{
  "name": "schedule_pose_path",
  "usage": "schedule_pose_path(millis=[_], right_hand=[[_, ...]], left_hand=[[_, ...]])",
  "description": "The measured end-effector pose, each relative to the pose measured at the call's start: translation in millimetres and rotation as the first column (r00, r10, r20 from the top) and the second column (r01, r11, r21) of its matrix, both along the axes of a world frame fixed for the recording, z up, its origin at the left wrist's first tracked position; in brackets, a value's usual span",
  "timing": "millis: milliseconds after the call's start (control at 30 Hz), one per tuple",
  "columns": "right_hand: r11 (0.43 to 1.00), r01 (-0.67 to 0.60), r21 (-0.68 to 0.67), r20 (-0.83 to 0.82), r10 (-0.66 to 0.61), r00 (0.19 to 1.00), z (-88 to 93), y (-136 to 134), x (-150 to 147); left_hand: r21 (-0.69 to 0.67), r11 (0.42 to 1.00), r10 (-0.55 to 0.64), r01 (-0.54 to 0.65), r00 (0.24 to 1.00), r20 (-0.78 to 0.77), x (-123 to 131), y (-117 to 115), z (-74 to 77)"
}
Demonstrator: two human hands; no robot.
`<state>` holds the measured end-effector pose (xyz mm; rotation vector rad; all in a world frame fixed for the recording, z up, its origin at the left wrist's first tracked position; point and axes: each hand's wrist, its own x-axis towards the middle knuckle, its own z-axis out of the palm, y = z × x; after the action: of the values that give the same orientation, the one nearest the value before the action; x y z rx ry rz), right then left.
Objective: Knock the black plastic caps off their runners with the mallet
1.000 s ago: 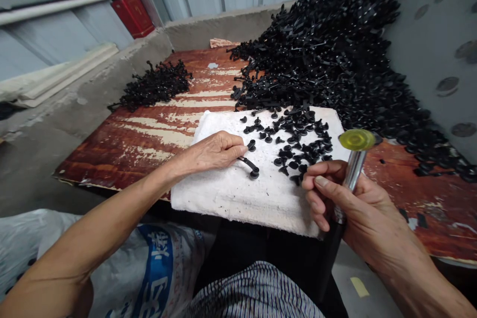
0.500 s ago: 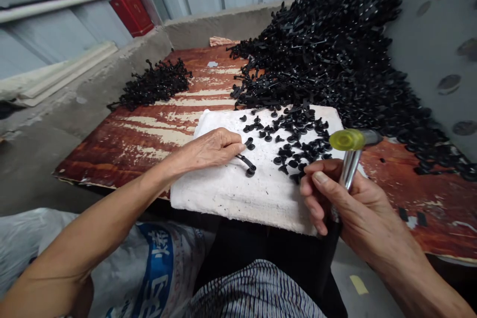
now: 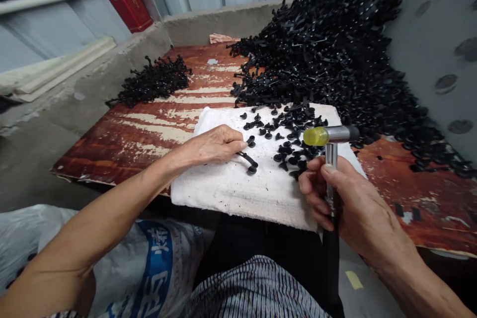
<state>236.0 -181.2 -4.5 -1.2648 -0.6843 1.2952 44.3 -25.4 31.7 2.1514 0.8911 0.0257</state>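
My left hand is closed on a slim black part with round knobs, pinching it against the white cloth. A second knobbed end shows just beyond my fingertips. In my right hand is a mallet with a yellow face, a dark opposite face and a metal neck; its black handle runs down below my palm. The mallet head is raised above the cloth, to the right of the held part. Small black round-headed pieces lie scattered on the cloth between my two hands.
A large heap of black parts covers the back right of the worn red-brown board. A smaller pile lies at the back left. A low concrete ledge borders the board. A white printed sack stands below left.
The mallet head has swung left and turned, so its yellow face now points left toward the held part. My left hand has stayed nearly in place.
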Motion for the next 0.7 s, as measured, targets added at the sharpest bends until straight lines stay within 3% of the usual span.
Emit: schedule_pose_path(millis=[333,700], right_hand=[[1.0,0.018,0.016,-0.018,-0.018,1.0,2.6,-3.6,0.1],[1.0,0.024,0.016,-0.035,-0.023,0.999,0.8,-2.1,0.4]], left_hand=[[-0.046,0.996,0.076,-0.074,0.996,0.04,-0.2,-3.3,-1.3],[-0.049,0.998,0.041,-0.037,0.995,0.086,-1.7,-4.0,-2.6]])
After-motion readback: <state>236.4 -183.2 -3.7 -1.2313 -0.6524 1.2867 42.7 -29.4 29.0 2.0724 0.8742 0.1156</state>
